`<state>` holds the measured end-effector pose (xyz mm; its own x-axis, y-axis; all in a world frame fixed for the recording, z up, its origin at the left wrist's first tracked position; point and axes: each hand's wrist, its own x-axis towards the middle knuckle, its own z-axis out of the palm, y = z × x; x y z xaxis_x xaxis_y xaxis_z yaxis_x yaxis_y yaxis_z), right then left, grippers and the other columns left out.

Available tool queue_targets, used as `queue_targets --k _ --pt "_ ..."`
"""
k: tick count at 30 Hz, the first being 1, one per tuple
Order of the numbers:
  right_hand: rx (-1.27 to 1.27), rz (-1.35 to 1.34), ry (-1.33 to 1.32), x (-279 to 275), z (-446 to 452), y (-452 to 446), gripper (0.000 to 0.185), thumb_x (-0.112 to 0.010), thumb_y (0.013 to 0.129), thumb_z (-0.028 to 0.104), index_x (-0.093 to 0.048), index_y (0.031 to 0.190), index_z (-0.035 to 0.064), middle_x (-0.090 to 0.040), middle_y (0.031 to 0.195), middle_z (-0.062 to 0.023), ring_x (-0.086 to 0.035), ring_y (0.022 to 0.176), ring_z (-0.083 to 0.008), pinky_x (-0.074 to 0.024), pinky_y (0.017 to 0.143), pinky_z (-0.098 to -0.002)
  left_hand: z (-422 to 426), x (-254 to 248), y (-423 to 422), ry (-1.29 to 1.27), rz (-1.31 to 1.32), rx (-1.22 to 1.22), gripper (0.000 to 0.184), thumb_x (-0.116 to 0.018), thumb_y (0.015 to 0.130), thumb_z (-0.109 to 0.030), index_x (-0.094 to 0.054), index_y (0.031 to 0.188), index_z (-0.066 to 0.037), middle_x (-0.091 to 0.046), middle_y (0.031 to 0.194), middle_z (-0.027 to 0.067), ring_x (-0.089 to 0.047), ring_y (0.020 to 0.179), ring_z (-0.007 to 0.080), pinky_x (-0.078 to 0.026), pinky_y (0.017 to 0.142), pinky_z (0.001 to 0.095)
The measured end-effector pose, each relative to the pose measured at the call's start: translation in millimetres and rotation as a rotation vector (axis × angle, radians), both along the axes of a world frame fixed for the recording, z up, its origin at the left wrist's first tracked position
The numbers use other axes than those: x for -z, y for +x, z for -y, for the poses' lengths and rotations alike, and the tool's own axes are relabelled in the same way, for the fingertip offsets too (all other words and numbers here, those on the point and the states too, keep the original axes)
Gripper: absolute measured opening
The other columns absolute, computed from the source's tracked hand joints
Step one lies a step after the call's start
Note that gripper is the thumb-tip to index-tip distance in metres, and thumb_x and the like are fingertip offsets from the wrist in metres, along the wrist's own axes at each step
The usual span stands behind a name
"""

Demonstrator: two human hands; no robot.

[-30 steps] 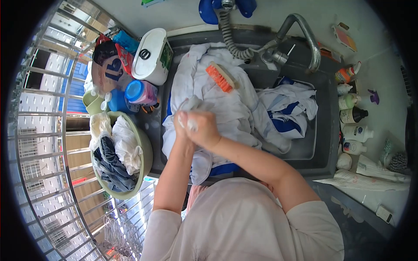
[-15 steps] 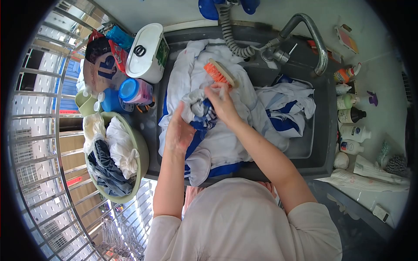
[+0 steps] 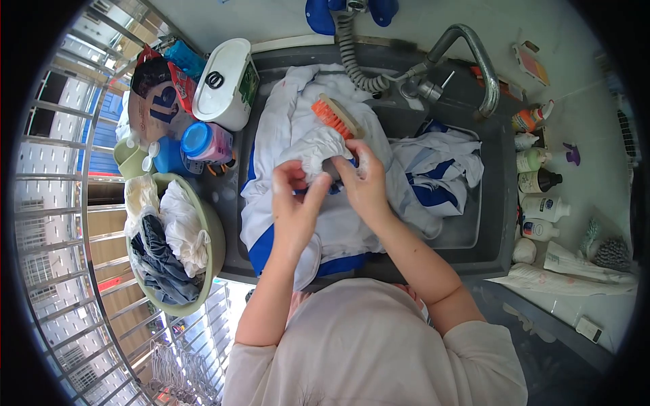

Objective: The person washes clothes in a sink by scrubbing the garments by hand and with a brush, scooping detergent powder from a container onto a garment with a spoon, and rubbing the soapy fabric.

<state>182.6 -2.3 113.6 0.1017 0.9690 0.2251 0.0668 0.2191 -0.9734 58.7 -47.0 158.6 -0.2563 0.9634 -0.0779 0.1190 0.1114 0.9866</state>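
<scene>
A white and blue garment (image 3: 277, 135) is spread over the left side of the grey sink (image 3: 249, 260). A bunched white part of it, the gathered cloth (image 3: 321, 147), is raised between my hands. My left hand (image 3: 294, 199) grips its left edge with thumb and fingers curled. On the right edge, my right hand (image 3: 365, 179) pinches the same cloth. A small dark grey patch shows between my fingertips; I cannot tell what it is. Just beyond the cloth, a scrubbing brush (image 3: 338, 116) with orange bristles and a pale wooden back lies on its side on the garment.
More white and blue clothing (image 3: 437, 169) lies in the right basin below the curved faucet (image 3: 486, 74). To the left stand a white lidded tub (image 3: 227, 81), a blue-capped jar (image 3: 203, 141) and a green basin (image 3: 215, 237) of clothes. Several bottles (image 3: 545, 206) line the right ledge.
The bunched cloth has been turned, so its white side now shows where blue stripes were visible. My left hand has moved up and right, closer to my right hand. The brush stays on the garment.
</scene>
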Motion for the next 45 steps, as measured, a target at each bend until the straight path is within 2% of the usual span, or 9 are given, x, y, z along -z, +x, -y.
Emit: queue_targets --k 8,17,23,28,30,31,36,38,45 --pt "-0.246 -0.262 -0.351 -34 -2 10 0.016 -0.069 0.084 0.014 -0.062 0.087 0.0006 -0.064 0.078 -0.0053 -0.059 0.065 -0.01 -0.045 0.058 -0.0252 -14 3 1 -0.02 0.378 -0.054 0.022 -0.052 0.097 -0.02 -0.062 0.106 -0.001 -0.064 0.083 0.0008 -0.057 0.074 0.0097 -0.044 0.066 0.0242" --pt "-0.357 -1.301 -0.773 -59 12 18 0.038 -0.056 0.097 0.032 -0.056 0.123 0.0047 -0.063 0.118 -0.006 -0.059 0.112 -0.0205 -0.0446 0.098 -0.0377 -8 -29 -18 -0.278 1.458 0.023 0.043 -0.045 0.098 -0.03 -0.055 0.122 0.005 -0.064 0.121 0.0152 -0.059 0.116 0.0294 -0.044 0.099 0.0409" --pt "-0.59 -1.135 -0.602 -43 26 16 0.034 -0.058 0.096 0.032 -0.06 0.116 0.0048 -0.062 0.116 -0.0042 -0.059 0.107 -0.0175 -0.0459 0.09 -0.0335 -2 -42 -13 -0.168 1.131 0.022 0.046 -0.048 0.097 -0.041 -0.063 0.11 0.001 -0.07 0.104 0.012 -0.068 0.095 0.0256 -0.052 0.086 0.0379" --pt "-0.08 0.191 0.588 -43 41 -31 0.034 -0.062 0.091 0.027 -0.061 0.063 0.0072 -0.059 0.068 -0.0071 -0.058 0.057 -0.0276 -0.0431 0.053 -0.038 -16 61 -20 -0.015 1.21 0.282 0.037 -0.049 0.098 -0.041 -0.062 0.099 -0.007 -0.066 0.087 0.0049 -0.065 0.079 0.0147 -0.052 0.069 0.0292" --pt "-0.072 0.306 0.455 -25 5 -35 0.037 -0.063 0.089 0.026 -0.056 0.058 0.0076 -0.056 0.063 -0.0106 -0.056 0.054 -0.0305 -0.0418 0.051 -0.0399 -18 98 -13 0.074 1.328 0.278 0.031 -0.047 0.099 -0.037 -0.06 0.101 -0.01 -0.064 0.087 0.0033 -0.063 0.078 0.0139 -0.051 0.068 0.0289" --pt "-0.07 0.417 0.328 -20 -15 -38 0.041 -0.064 0.087 0.025 -0.051 0.052 0.0079 -0.054 0.059 -0.014 -0.054 0.052 -0.0334 -0.0405 0.049 -0.0418 -17 19 23 -0.275 0.89 -0.285 0.025 -0.047 0.099 -0.034 -0.058 0.1 -0.011 -0.063 0.087 0.0023 -0.062 0.075 0.0139 -0.05 0.065 0.0299" --pt "-0.028 0.216 0.41 -10 19 -81 0.035 -0.065 0.085 0.023 -0.051 0.056 0.0077 -0.053 0.055 -0.0144 -0.055 0.052 -0.0354 -0.0401 0.048 -0.0448 -49 20 -48 -0.268 1.004 0.105 0.011 -0.053 0.089 -0.012 -0.058 0.079 -0.012 -0.059 0.073 0.0024 -0.058 0.065 0.0135 -0.048 0.06 0.0299" --pt "-0.061 0.126 0.351 -9 23 -83 0.031 -0.063 0.085 0.014 -0.053 0.057 0.005 -0.051 0.055 -0.0148 -0.053 0.051 -0.034 -0.04 0.05 -0.0431 -58 54 -61 0.141 0.252 -0.055 0.017 -0.054 0.086 -0.005 -0.052 0.071 -0.014 -0.051 0.067 -0.0011 -0.052 0.06 0.0102 -0.045 0.055 0.0277" --pt "-0.013 0.211 0.37 3 -6 -78 0.026 -0.063 0.082 0.012 -0.053 0.06 0.0045 -0.052 0.055 -0.0159 -0.054 0.053 -0.0351 -0.0408 0.05 -0.0421 -46 105 -54 -0.03 0.92 0.073 0.019 -0.049 0.092 -0.015 -0.048 0.073 -0.015 -0.051 0.07 -0.0025 -0.051 0.06 0.0123 -0.044 0.054 0.0305"
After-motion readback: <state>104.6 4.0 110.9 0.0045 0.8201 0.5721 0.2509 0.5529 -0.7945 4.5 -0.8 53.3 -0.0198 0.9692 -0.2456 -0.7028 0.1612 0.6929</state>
